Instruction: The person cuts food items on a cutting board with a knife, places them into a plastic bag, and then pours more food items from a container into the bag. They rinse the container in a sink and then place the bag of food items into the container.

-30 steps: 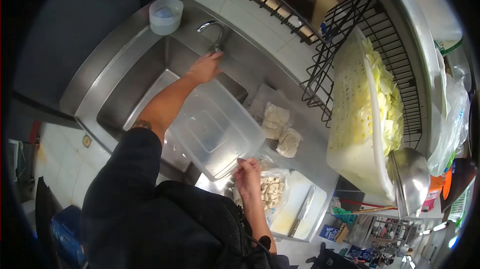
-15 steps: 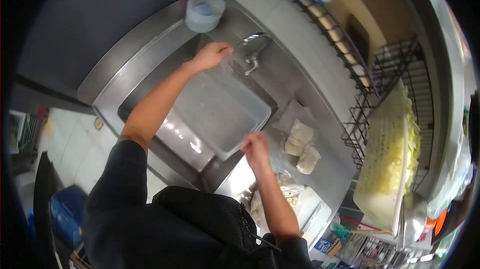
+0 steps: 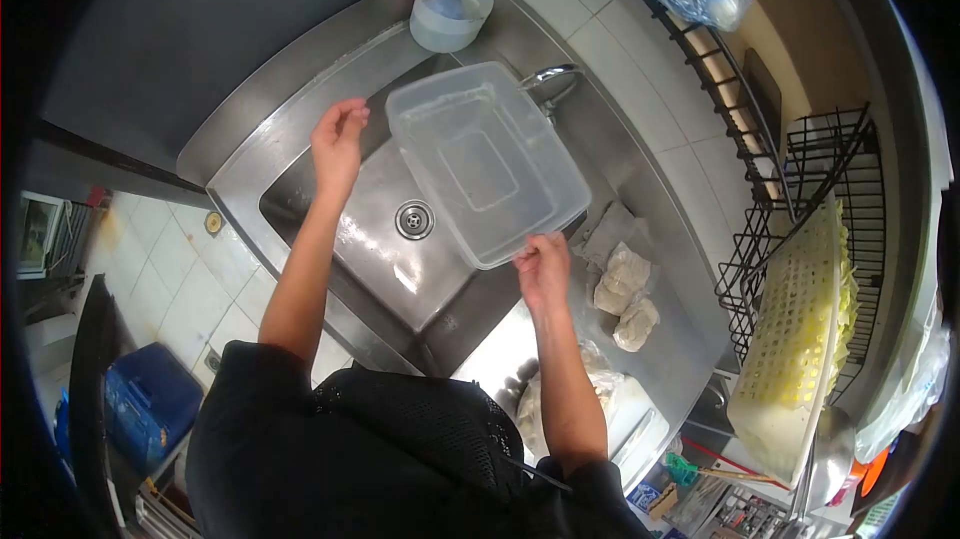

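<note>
A clear plastic container (image 3: 480,161), rectangular and wet-looking, is held tilted over the right side of the steel sink (image 3: 385,274), below the faucet (image 3: 548,77). My right hand (image 3: 543,264) pinches its near rim at the lower corner. Off to the left, my left hand (image 3: 338,147) is raised over the sink edge, apart from the container. Its fingers are loosely bent and spread, and nothing shows in them. The drain (image 3: 414,220) is visible between the left hand and the container.
A round translucent tub (image 3: 450,14) stands on the sink's far corner. Grey cloth (image 3: 612,234) and pale wrapped lumps (image 3: 622,279) lie on the right counter. Nearer are a plastic bag (image 3: 535,409) and a white board (image 3: 640,429). A yellowish basket (image 3: 785,349) hangs over the right side.
My left hand has come away from the container's far end and moved left. The container has shifted toward the faucet side, uncovering the drain, with my right hand at its rim.
</note>
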`<state>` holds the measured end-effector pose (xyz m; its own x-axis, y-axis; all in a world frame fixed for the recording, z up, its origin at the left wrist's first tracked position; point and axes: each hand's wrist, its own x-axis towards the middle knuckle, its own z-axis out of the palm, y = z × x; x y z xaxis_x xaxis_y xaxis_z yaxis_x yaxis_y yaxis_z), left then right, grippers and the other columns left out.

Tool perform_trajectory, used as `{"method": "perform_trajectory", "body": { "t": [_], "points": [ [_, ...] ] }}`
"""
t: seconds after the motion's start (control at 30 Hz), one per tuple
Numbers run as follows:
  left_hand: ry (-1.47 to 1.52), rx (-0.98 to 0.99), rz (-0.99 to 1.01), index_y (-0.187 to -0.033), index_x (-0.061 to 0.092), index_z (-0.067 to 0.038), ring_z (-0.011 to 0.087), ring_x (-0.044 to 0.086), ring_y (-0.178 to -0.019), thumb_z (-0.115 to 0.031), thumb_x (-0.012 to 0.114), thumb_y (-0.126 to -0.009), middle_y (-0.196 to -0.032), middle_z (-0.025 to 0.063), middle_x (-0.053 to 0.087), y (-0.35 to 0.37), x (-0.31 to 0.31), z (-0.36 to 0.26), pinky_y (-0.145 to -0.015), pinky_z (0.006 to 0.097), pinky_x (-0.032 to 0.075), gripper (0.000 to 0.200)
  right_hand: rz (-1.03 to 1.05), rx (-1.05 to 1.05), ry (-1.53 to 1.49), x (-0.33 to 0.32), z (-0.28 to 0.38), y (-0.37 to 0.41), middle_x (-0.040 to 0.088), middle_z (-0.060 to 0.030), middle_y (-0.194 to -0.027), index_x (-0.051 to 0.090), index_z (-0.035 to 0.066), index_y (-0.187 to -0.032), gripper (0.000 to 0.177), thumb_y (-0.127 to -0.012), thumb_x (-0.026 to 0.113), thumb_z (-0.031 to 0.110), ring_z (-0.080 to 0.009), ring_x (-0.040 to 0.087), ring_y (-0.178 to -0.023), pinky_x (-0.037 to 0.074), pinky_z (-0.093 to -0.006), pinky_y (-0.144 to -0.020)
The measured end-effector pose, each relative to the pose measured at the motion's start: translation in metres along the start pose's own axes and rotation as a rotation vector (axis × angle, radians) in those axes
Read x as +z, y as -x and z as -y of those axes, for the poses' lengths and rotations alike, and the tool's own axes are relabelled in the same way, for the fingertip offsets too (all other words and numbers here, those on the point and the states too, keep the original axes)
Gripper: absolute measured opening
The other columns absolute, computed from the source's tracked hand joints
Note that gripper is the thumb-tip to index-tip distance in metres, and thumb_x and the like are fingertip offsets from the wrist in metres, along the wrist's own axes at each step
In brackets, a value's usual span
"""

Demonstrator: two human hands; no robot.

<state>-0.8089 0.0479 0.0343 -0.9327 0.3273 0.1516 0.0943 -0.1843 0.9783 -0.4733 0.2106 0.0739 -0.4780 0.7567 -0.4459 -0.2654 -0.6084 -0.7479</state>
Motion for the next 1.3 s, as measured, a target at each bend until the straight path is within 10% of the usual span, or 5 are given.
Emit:
{"method": "perform_trajectory", "body": {
  "t": [0.37, 0.77, 0.93, 1.07, 1.3],
  "points": [
    [-0.048, 0.046, 0.348, -0.122, 0.078, -0.002, 0.0130, 0.069, -0.097, -0.011, 0.071, -0.106, -0.115, 0.0041, 0.073, 0.037, 0.077, -0.046, -0.090, 0.0286, 0.054, 0.020, 0.241, -0.446, 1.264, -0.023, 0.057, 0.091, 0.045, 0.0060, -0.077, 0.045, 0.009, -0.088, 0.039, -0.094, 0.081, -0.004, -0.0049, 0.042, -0.070, 0.037, -0.0256, -0.061],
    [-0.045, 0.082, 0.300, -0.121, 0.078, -0.002, 0.0121, 0.065, -0.094, -0.010, 0.072, -0.105, -0.114, 0.0034, 0.072, 0.063, 0.075, -0.078, -0.086, 0.0286, 0.053, 0.019, -0.014, -0.065, -0.003, -0.083, 0.001, 0.049, 0.066, -0.0025, -0.080, 0.057, 0.012, -0.089, 0.024, -0.090, 0.069, -0.008, -0.0169, 0.063, -0.067, 0.055, -0.0339, -0.065],
    [-0.017, 0.123, 0.270, -0.121, 0.078, -0.002, 0.0121, 0.066, -0.098, -0.008, 0.071, -0.105, -0.115, 0.0033, 0.071, 0.050, 0.070, -0.097, -0.090, 0.0279, 0.052, 0.018, 0.058, 0.133, -0.382, -0.094, -0.061, 0.014, 0.071, -0.0068, -0.114, 0.066, 0.006, -0.117, 0.038, -0.083, 0.064, -0.009, -0.0258, 0.070, -0.104, 0.058, -0.0435, -0.101],
    [0.039, 0.193, 0.260, -0.122, 0.077, -0.002, 0.0110, 0.066, -0.098, -0.009, 0.069, -0.106, -0.110, 0.0021, 0.072, 0.036, 0.082, -0.114, -0.090, 0.0264, 0.051, 0.018, -0.015, 0.074, -0.312, -0.052, -0.044, 0.037, 0.072, -0.0081, -0.113, 0.065, 0.007, -0.108, 0.029, -0.085, 0.063, -0.010, -0.0248, 0.070, -0.105, 0.059, -0.0439, -0.101],
    [0.164, -0.160, 0.617, -0.129, 0.073, -0.001, 0.0102, 0.066, -0.093, -0.013, 0.065, -0.110, -0.105, 0.0035, 0.074, 0.030, 0.170, -0.080, -0.088, 0.0251, 0.055, 0.024, 0.136, -0.378, 0.674, -0.080, 0.002, 0.070, 0.055, -0.0001, -0.075, 0.051, 0.009, -0.087, 0.030, -0.087, 0.071, -0.013, -0.0164, 0.060, -0.065, 0.046, -0.0311, -0.058]
  ]
}}
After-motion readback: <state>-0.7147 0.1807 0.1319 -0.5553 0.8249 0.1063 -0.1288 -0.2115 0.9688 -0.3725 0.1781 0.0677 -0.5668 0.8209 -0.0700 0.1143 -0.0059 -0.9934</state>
